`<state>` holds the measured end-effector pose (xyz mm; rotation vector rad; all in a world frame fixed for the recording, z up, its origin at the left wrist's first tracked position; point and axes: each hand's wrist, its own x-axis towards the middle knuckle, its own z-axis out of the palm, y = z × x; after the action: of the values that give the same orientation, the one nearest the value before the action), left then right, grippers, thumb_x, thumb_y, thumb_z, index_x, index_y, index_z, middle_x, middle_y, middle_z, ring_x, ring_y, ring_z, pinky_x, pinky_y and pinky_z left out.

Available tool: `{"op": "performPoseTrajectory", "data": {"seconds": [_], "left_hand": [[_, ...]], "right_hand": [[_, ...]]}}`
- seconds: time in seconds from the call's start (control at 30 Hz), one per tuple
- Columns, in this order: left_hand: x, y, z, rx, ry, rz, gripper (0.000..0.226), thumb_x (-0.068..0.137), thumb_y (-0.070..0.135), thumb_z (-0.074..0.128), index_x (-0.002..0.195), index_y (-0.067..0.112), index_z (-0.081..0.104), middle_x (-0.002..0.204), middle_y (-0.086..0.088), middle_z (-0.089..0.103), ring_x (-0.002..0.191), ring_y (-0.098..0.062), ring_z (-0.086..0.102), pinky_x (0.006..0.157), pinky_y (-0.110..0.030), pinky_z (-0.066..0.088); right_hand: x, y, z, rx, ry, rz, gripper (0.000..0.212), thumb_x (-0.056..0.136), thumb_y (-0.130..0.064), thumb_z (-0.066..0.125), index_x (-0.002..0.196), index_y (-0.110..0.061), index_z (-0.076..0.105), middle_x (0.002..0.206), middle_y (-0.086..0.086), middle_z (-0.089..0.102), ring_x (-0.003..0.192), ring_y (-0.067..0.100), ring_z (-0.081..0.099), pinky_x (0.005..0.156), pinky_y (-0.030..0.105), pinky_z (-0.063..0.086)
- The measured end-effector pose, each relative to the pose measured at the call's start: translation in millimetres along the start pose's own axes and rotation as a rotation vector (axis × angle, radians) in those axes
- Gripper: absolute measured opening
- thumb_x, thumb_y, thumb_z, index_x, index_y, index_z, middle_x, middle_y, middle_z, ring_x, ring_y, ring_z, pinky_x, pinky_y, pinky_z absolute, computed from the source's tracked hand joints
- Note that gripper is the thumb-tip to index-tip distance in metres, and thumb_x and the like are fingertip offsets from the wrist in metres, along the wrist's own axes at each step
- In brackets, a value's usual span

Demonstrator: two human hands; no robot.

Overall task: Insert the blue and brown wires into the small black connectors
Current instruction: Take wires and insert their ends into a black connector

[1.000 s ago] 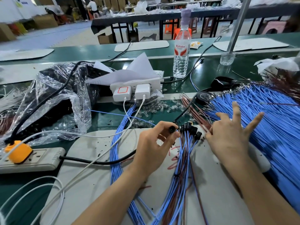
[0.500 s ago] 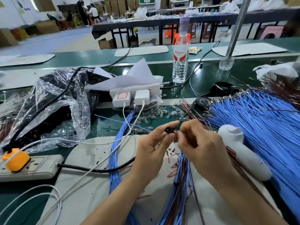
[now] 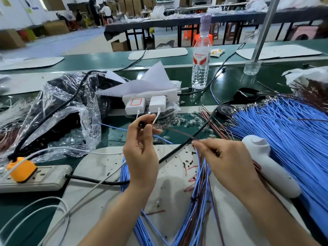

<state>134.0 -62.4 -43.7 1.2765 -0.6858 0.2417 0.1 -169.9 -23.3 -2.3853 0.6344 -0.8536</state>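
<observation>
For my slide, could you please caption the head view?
Left hand holds a small black connector; right hand pinches a brown wire running toward it.

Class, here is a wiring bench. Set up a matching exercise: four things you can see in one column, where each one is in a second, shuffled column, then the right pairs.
Things
1. small black connector
2. water bottle
3. orange plug
4. brown wire

Places
A. pinched by the right hand
B. plugged into the grey power strip
C. held up by the left hand
D. standing upright on the green bench

Pairs: 1-C, 2-D, 3-B, 4-A
</observation>
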Motion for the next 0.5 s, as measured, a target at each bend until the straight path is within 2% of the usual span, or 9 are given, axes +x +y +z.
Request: {"op": "performPoseTrajectory", "data": {"seconds": [0.1,0.17,0.23,0.3,0.37,0.5], "left_hand": [[-8.4,1.4,3.7,0.041,-0.175,0.074,0.020,0.098,0.021,0.045,0.116,0.030,0.051,0.110,0.009,0.067,0.076,-0.014,0.065,0.075,-0.029,0.053],[-16.7,1.8,8.7,0.018,-0.336,0.038,0.025,0.096,0.022,0.048,0.114,0.039,0.043,0.109,0.009,0.069,0.076,-0.015,0.065,0.076,-0.030,0.052],[-24.0,2.3,13.9,0.008,-0.478,-0.035,0.036,0.095,0.017,0.050,0.106,0.047,0.033,0.109,0.010,0.069,0.077,-0.014,0.065,0.078,-0.026,0.049],[-29.4,1.3,16.4,0.043,-0.539,-0.035,0.046,0.093,0.013,0.051,0.106,0.049,0.027,0.110,0.010,0.069,0.079,-0.013,0.065,0.080,-0.026,0.049],[-30.6,1.2,16.6,0.036,-0.556,-0.011,0.050,0.093,0.013,0.054,0.115,0.047,0.024,0.109,0.009,0.070,0.079,-0.013,0.065,0.081,-0.030,0.051],[-26.2,1.8,14.6,0.004,-0.551,-0.057,0.059,0.090,0.014,0.059,0.120,0.050,0.024,0.103,0.008,0.071,0.077,-0.012,0.065,0.079,-0.027,0.052]], "right_hand": [[7.5,0.7,-4.7,0.632,0.088,0.295,0.024,0.080,-0.039,0.063,0.094,-0.025,0.075,0.051,-0.005,0.061,0.040,0.005,0.046,0.040,0.016,0.039],[12.3,2.1,-9.8,0.988,0.161,0.411,0.018,0.083,-0.027,0.060,0.093,-0.020,0.072,0.055,-0.001,0.062,0.043,0.007,0.050,0.043,0.015,0.044],[14.1,1.9,-12.6,1.173,0.216,0.413,0.018,0.092,-0.013,0.052,0.095,-0.013,0.069,0.062,0.000,0.065,0.051,0.010,0.057,0.051,0.017,0.050],[13.0,-0.5,-12.6,1.212,0.231,0.374,0.022,0.095,-0.005,0.047,0.093,-0.009,0.068,0.065,0.001,0.066,0.055,0.011,0.059,0.054,0.018,0.051],[11.1,-2.9,-11.3,1.168,0.258,0.311,0.021,0.095,-0.002,0.047,0.090,-0.008,0.067,0.065,0.001,0.066,0.056,0.013,0.058,0.054,0.018,0.050],[7.5,-8.2,-8.2,1.111,0.248,0.210,0.016,0.091,-0.011,0.052,0.089,-0.009,0.068,0.067,0.004,0.067,0.055,0.015,0.059,0.054,0.021,0.050]]}}
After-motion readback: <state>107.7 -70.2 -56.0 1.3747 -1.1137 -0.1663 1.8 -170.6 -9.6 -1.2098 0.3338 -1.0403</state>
